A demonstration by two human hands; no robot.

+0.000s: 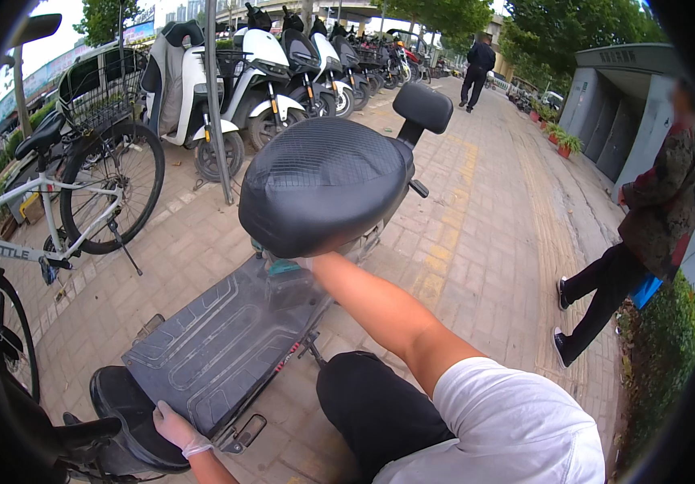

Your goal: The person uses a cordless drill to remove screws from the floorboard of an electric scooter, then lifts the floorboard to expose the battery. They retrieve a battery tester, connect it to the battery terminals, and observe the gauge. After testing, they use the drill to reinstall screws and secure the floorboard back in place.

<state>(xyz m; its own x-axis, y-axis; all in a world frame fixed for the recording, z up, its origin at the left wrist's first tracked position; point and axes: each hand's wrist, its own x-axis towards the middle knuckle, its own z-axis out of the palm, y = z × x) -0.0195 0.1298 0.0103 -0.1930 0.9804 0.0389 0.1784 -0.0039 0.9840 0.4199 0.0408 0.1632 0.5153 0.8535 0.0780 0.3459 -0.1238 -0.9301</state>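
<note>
We've got the grey footboard [218, 343] just below the black seat [323, 173], both looking fitted, nothing off yet; whatever's left, we can't see. Our left hand [176, 429] is at the board's near edge, our right hand [305, 263] mostly hidden under the seat, can't tell either grip. Parked scooters [265, 50] line up beyond

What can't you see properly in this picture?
In the head view:
Right hand: fingers hidden under the black seat, so I can't tell if they hold anything.
White bicycle: partly cut off by the dark left rim.
Farthest scooters: too small and overlapping to count.
</note>
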